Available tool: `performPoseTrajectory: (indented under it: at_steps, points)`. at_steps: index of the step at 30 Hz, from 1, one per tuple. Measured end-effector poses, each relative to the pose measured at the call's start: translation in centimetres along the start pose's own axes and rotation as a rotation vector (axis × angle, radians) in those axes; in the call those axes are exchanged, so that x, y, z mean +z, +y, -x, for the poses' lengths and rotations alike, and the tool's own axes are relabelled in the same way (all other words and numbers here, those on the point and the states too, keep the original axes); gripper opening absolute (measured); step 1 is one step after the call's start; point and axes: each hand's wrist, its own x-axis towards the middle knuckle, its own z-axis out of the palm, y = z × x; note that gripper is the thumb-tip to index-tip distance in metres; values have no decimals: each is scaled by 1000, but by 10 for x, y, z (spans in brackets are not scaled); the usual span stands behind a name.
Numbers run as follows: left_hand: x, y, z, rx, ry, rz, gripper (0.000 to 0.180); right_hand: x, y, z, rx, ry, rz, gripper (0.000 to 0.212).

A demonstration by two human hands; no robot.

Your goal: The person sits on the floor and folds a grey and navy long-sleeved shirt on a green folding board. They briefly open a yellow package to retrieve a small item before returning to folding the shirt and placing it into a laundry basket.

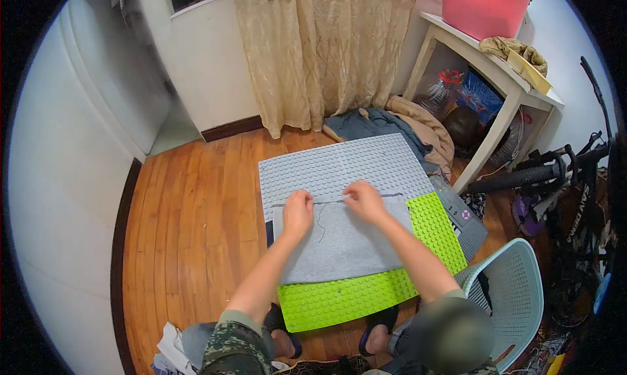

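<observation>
A light grey cloth (339,244), probably a folded garment, lies flat on a low table topped with studded plates. Along its far edge runs a dark trim, and a thin dark cord (320,223) trails across the cloth between my hands. My left hand (298,212) is closed at that far edge, left of the cord, its fingertips partly hidden. On the other side of the cord, my right hand (362,200) has its fingers bent together in a pinch at the same edge. What exactly sits between the fingertips is too small to make out.
The tabletop has a grey studded plate (339,159) and a bright green one (346,301). To the right stand a light blue laundry basket (516,290), a keyboard instrument (467,221) and a bicycle (575,199). Behind are piled clothes (385,127) and a white table (506,88).
</observation>
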Motion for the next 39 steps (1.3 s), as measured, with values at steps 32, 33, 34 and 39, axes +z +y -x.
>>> performPoseTrajectory:
  at_steps: [32,33,34,39]
  points:
    - [23,36,20,95,20,-46,12,3,-25,-10,521,-316,-648,21]
    - [25,37,19,101,22,-35,12,8,-24,-8,563,-210,-817,21]
    - [26,38,18,106,25,-25,12,13,-20,-6,317,-89,-559,20]
    - [28,32,19,94,13,-37,15,37,-20,2,-270,99,463,18]
